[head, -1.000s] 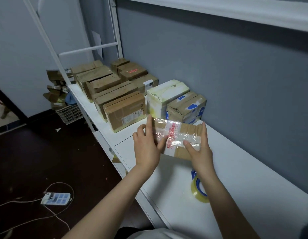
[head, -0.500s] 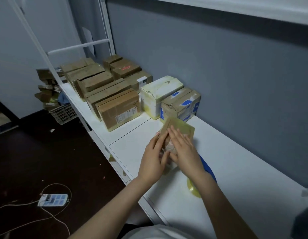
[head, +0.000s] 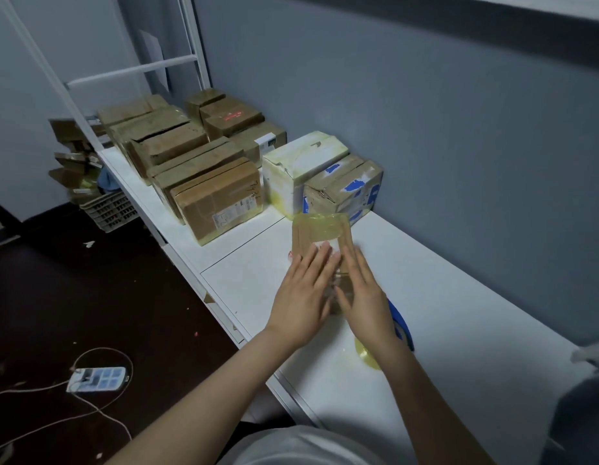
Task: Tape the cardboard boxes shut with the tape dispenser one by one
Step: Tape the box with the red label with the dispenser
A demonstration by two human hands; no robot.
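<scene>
Obs: the small box [head: 321,233] lies flat on the white bench [head: 476,330], just in front of the row of parcels at the wall. Its far end is wrapped in glossy yellowish tape.

Hands: the left hand [head: 303,307] and right hand [head: 365,297] both lie palm-down on the box's near half, side by side. The fingers [head: 316,263] are straight and spread, pressing rather than gripping. Neither hand has hold of anything.

Handling, judged:
- The box looks thin, light and fairly stiff. A flat press should not crush it, though the lid may give at the centre.
- The taped faces look slick, so it could skate on the smooth bench if pushed sideways.
- Best hold is by the two long edges, thumb on one side and fingers on the other, clear of fresh tape.

Tape dispenser [head: 400,325]: it sits on the bench just behind the right wrist. Only a blue curve and part of the yellowish roll show.

Hard to see:
- The near half of the box top, and any seam there, is covered by the hands.
- I cannot tell whether tape is laid under the palms.
- The far-end tape is blurred, so edges and wrinkles are unclear.
- Of the other parcels, the brown box [head: 217,199], white box [head: 301,162] and blue-patched box [head: 345,186] show tape, but I cannot judge how well they are sealed.
</scene>
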